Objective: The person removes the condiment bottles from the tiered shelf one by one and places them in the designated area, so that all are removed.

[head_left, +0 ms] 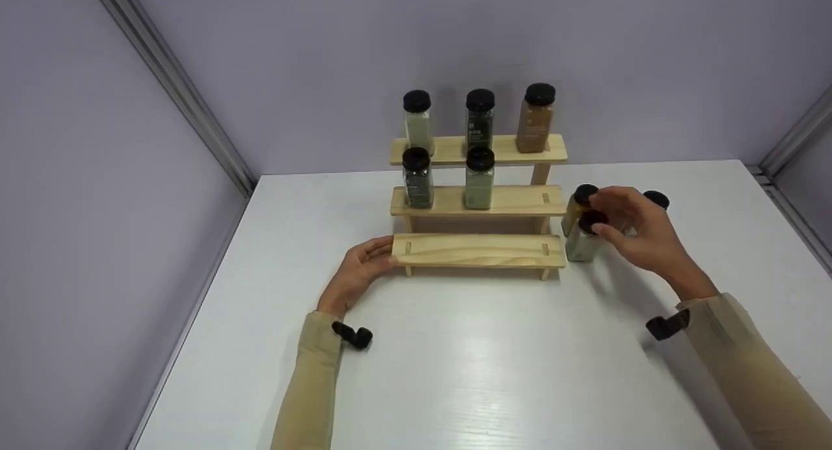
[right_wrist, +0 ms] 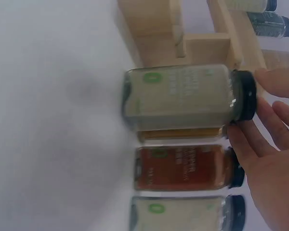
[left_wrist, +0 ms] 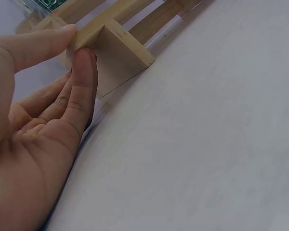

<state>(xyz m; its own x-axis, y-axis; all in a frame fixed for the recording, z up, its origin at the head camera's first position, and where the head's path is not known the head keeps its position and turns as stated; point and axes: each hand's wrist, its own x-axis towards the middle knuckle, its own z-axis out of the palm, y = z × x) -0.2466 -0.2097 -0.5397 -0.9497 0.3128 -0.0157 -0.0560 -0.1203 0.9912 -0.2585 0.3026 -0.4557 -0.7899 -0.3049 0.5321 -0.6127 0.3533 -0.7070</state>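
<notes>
In the middle of the right wrist view, a pale-green spice jar point(right_wrist: 178, 98) is showing a rounded green emblem and light lettering too blurred to read. Below it, a red-brown spice jar point(right_wrist: 190, 168) is bearing a similar green emblem and a line of capitals seemingly ending in "PPER", its smaller characters blurring away. At the bottom edge, a cream spice jar point(right_wrist: 180, 214) is displaying another green emblem. In the head view, an orange-brown spice jar point(head_left: 534, 128) at upper right of centre, a blackish spice jar point(head_left: 480, 128) at upper middle and a dark-green spice jar point(head_left: 418, 190) left of centre are carrying pale print too small for reading.
</notes>
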